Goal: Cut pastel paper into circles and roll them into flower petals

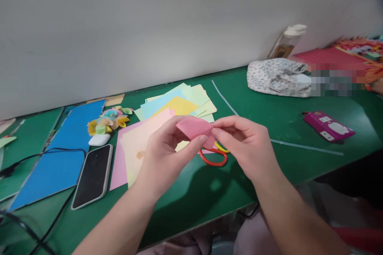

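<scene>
A small folded piece of pink paper (pixel 194 127) is held up between my two hands above the table. My left hand (pixel 169 153) pinches its lower left side, thumb in front. The right edge is gripped between the thumb and fingers of my right hand (pixel 243 141). Behind and below the paper lie scissors (pixel 214 163) with red and yellow handle loops; their blades are hidden. Sheets of pink and cream paper (pixel 134 143) lie partly under my left hand. Farther back is a spread pile of yellow, blue and green sheets (pixel 179 103).
On the left are a phone (pixel 92 177), a white case (pixel 99 140), curled paper pieces (pixel 109 119), a blue board (pixel 66 151) and black cables. To the right lie a purple packet (pixel 329 126), a patterned cloth pouch (pixel 275 77) and a bottle (pixel 287 42) by the wall.
</scene>
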`<state>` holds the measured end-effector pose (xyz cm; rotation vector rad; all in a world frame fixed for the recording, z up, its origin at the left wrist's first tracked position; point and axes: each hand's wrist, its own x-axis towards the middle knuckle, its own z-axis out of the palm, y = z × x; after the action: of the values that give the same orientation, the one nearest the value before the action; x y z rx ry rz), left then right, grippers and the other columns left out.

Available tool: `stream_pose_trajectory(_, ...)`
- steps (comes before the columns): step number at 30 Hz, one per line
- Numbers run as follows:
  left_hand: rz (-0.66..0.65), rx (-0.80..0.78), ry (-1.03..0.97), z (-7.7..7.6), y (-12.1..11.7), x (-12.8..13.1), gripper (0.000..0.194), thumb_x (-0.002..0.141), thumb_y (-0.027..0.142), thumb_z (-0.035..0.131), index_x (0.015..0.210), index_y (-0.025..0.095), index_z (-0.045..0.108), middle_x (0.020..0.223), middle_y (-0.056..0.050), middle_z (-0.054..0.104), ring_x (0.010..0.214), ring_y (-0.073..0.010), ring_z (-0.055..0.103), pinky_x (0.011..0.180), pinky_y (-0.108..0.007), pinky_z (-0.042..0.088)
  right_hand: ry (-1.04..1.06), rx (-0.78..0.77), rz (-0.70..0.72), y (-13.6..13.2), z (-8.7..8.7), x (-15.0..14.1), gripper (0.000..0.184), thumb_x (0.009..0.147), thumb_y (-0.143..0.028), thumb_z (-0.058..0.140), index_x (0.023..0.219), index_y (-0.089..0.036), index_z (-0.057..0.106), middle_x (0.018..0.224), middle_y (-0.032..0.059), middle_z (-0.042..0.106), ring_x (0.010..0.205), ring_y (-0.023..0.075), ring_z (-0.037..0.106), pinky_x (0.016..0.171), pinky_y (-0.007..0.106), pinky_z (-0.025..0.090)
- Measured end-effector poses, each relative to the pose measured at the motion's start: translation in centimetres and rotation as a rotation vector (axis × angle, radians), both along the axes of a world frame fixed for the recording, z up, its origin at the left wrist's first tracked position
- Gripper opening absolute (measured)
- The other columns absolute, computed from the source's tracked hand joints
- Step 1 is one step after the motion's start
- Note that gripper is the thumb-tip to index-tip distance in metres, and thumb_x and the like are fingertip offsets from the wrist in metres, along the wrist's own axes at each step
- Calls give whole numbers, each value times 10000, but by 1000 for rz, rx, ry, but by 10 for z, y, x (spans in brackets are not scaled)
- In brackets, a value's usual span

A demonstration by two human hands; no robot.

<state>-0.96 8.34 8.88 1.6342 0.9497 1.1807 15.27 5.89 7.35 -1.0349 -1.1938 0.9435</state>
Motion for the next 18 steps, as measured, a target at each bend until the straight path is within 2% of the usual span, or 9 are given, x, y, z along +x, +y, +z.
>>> stream_pose_trajectory(3,-34,-31,10,-1,2,1,52,843,252,703,867,217,733,792,3,745,763,-162,699,731,-276,577,71,-2,14,1,-3,-1,50,833,-216,718,820,-258,742,792,-28,756,713,134,711,650,243,585)
stream_pose_trajectory(6,-26,-7,45,1,1,1,72,867,241,669,838,221,733,766,13,740,743,-150,693,725,-272,569,93,-25,59,1,-4,-2,41,832,-233,727,843,-273,729,796,-38,746,718,123,700,653,231,581)
stream_pose_trajectory(10,49,98,165,3,-5,2,71,854,200,666,840,217,734,760,12,742,719,-142,683,679,-253,548,139,-76,127,0,-4,-5,27,839,-248,714,857,-267,720,785,-32,723,718,127,679,666,253,579)
stream_pose_trajectory(18,190,275,371,1,-11,3,101,847,229,640,800,213,728,773,0,748,708,-137,654,641,-256,499,174,-67,114,-2,-4,-10,46,839,-218,690,806,-247,702,730,-45,700,677,107,667,654,234,563)
